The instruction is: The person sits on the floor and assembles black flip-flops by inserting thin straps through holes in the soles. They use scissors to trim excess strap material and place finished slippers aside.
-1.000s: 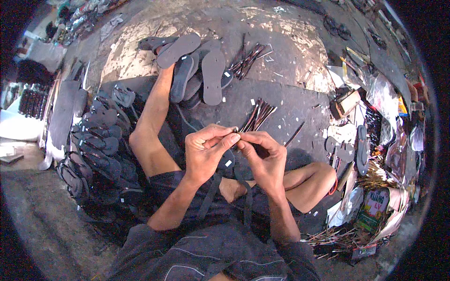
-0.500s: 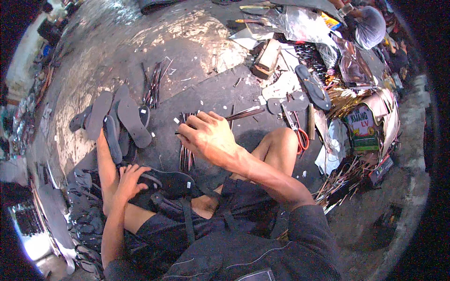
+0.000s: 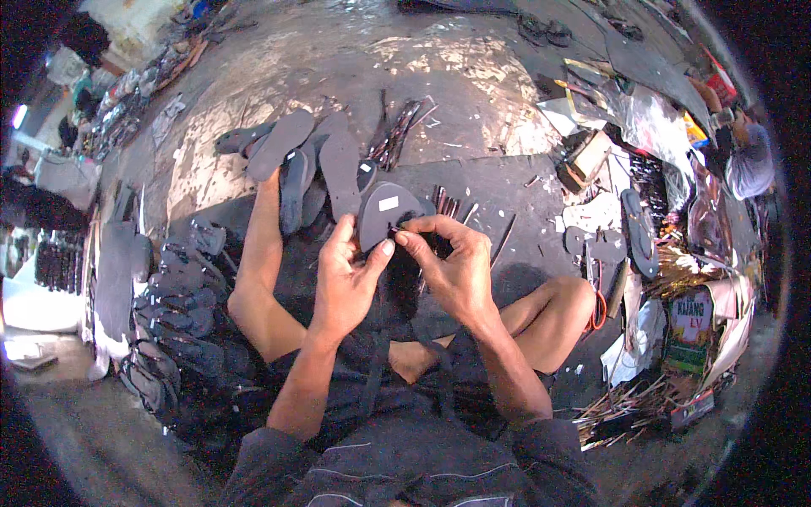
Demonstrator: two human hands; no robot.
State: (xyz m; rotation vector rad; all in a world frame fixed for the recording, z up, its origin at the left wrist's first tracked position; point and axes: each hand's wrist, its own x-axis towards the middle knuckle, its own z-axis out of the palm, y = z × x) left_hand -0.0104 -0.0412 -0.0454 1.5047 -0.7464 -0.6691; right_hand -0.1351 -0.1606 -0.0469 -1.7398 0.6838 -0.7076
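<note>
In front of me a dark grey flip-flop sandal (image 3: pixel 376 226) with a small white sticker is held up, its rounded end pointing away. My left hand (image 3: pixel 342 283) grips it at the left edge, thumb along the near side. My right hand (image 3: pixel 454 269) is at its right side, thumb and forefinger pinched around the end of a thin dark strip (image 3: pixel 394 228) against the sandal. The sandal's nearer part is in shadow between my hands. Just beyond my right hand, a bundle of thin dark strips (image 3: pixel 448 203) lies on the mat.
Several grey sandals (image 3: pixel 340 165) lie overlapping beyond my left hand. Another strip bundle (image 3: pixel 405 135) is farther off. Right of my knee are red-handled scissors (image 3: pixel 599 311), a wooden block (image 3: pixel 585 160) and another sandal (image 3: pixel 639 232). More dark sandals (image 3: pixel 182 308) are heaped at left. A person (image 3: pixel 750 156) sits far right.
My left hand has come up from beside my leg with a sandal. My right hand has left the strip bundle and meets the sandal, pinching a strip. The view has turned left.
</note>
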